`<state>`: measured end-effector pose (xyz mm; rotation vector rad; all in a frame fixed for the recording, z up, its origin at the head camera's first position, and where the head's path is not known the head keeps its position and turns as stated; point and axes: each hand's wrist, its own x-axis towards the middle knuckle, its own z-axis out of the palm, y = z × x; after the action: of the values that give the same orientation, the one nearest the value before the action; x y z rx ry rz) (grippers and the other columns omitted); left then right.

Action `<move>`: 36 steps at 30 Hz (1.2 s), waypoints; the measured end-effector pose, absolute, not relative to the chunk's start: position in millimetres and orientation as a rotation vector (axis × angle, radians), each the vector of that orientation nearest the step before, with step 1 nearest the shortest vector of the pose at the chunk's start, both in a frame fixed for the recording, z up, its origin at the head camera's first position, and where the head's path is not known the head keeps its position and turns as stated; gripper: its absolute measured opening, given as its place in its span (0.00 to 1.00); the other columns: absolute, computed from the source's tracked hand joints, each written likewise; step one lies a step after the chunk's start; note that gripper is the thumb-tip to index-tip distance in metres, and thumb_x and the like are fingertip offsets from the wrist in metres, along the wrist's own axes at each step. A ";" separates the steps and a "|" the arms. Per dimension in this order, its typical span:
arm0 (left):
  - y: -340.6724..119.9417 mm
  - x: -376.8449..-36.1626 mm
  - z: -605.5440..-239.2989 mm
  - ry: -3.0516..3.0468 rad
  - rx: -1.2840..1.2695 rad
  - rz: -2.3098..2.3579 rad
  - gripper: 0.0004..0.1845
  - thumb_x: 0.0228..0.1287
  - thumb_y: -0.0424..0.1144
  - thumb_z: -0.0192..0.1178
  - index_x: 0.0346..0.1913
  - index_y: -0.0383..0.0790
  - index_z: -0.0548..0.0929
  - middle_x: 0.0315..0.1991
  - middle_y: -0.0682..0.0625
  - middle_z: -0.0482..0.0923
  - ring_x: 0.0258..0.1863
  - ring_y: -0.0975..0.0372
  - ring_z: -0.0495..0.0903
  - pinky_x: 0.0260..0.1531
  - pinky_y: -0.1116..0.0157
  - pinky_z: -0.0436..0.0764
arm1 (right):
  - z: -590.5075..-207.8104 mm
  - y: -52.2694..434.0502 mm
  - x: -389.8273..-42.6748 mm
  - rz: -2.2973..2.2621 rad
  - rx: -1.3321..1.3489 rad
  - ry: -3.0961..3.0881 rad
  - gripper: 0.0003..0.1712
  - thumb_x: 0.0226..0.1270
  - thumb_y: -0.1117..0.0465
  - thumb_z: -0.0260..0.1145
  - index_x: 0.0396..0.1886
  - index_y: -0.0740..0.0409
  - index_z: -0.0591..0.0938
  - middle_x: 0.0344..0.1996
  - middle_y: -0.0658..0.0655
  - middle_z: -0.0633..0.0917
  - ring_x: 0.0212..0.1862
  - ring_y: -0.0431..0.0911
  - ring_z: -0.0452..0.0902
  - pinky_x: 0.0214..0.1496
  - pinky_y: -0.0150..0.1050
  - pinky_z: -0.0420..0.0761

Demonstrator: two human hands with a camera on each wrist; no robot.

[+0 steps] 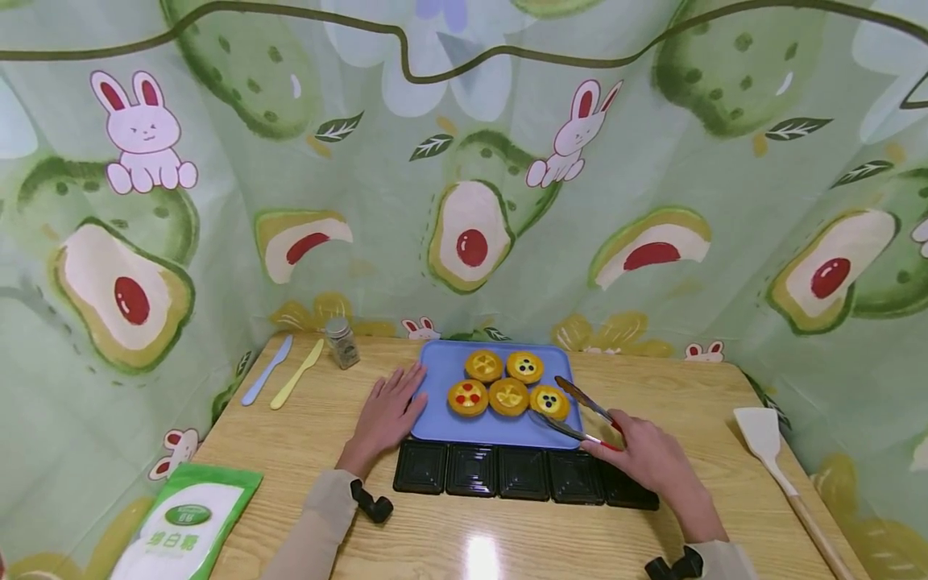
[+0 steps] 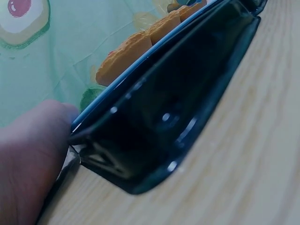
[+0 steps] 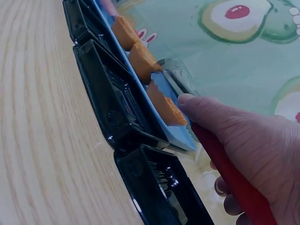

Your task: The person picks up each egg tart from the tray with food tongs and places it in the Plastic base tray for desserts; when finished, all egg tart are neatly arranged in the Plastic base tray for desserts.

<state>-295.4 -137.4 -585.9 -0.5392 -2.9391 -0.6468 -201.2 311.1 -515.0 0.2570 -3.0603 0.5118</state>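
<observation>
My right hand [image 1: 645, 453] grips red-handled tongs [image 1: 598, 410]. Their spread tips stand on either side of the front-right egg tart [image 1: 549, 402], topped with dark berries. Several egg tarts, among them one with red pieces [image 1: 467, 398], sit in two rows on a blue tray [image 1: 445, 427]. My left hand [image 1: 387, 412] lies with its fingers extended along the tray's left edge; in the left wrist view its thumb [image 2: 65, 112] touches the rim. A row of square black plastic boxes [image 1: 472, 469] runs along the tray's front edge, and the right wrist view shows one [image 3: 110, 93] open-topped and hollow.
At the back left lie a blue knife [image 1: 267, 370] and a yellow knife [image 1: 297, 374], next to a small shaker jar [image 1: 342, 343]. A green-and-white bag [image 1: 181, 532] is at the front left. A white spatula with a wooden handle [image 1: 783, 475] lies along the right edge.
</observation>
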 end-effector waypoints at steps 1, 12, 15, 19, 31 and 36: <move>-136.9 -295.4 -586.2 -2.938 -0.537 -0.648 0.34 0.83 0.61 0.41 0.85 0.55 0.55 0.84 0.57 0.50 0.84 0.50 0.48 0.80 0.41 0.45 | -515.4 311.0 -201.2 0.508 0.260 -3.059 0.42 0.62 0.25 0.67 0.49 0.61 0.81 0.20 0.49 0.69 0.23 0.43 0.66 0.22 0.39 0.64; -134.5 -295.8 -585.0 -2.972 -0.519 -0.646 0.35 0.83 0.62 0.39 0.85 0.57 0.52 0.85 0.59 0.46 0.85 0.52 0.44 0.81 0.43 0.42 | -517.2 309.3 -202.1 0.499 0.327 -3.026 0.34 0.65 0.26 0.66 0.35 0.53 0.77 0.18 0.47 0.67 0.21 0.41 0.65 0.20 0.37 0.61; -135.1 -295.6 -584.7 -2.972 -0.525 -0.646 0.35 0.83 0.62 0.39 0.85 0.56 0.52 0.85 0.58 0.46 0.85 0.52 0.45 0.81 0.42 0.42 | -517.8 307.8 -202.3 0.486 0.325 -3.032 0.34 0.65 0.26 0.66 0.35 0.53 0.77 0.18 0.47 0.67 0.21 0.41 0.65 0.20 0.37 0.61; -135.7 -294.7 -583.6 -2.976 -0.521 -0.648 0.35 0.83 0.62 0.39 0.85 0.56 0.52 0.85 0.58 0.46 0.85 0.52 0.44 0.81 0.43 0.42 | -519.2 306.6 -202.5 0.462 0.321 -3.033 0.34 0.65 0.26 0.66 0.37 0.54 0.78 0.18 0.48 0.67 0.21 0.42 0.65 0.20 0.37 0.61; -137.0 -294.1 -584.2 -2.908 -0.557 -0.642 0.34 0.83 0.60 0.41 0.84 0.52 0.58 0.84 0.54 0.53 0.83 0.49 0.51 0.79 0.40 0.47 | -523.2 305.0 -200.6 0.406 0.357 -2.995 0.32 0.65 0.29 0.68 0.41 0.54 0.81 0.17 0.46 0.64 0.19 0.40 0.63 0.19 0.36 0.59; -138.3 -294.4 -585.4 -2.933 -0.555 -0.633 0.35 0.83 0.62 0.38 0.85 0.55 0.55 0.84 0.57 0.50 0.84 0.51 0.48 0.80 0.42 0.46 | -523.2 306.4 -200.4 0.409 0.377 -2.982 0.28 0.65 0.31 0.70 0.37 0.51 0.79 0.17 0.45 0.64 0.18 0.40 0.63 0.20 0.36 0.59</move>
<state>-294.4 -138.3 -585.4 -0.5545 -2.9329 -0.6334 -200.4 306.4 -523.2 0.3767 -2.9825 0.4089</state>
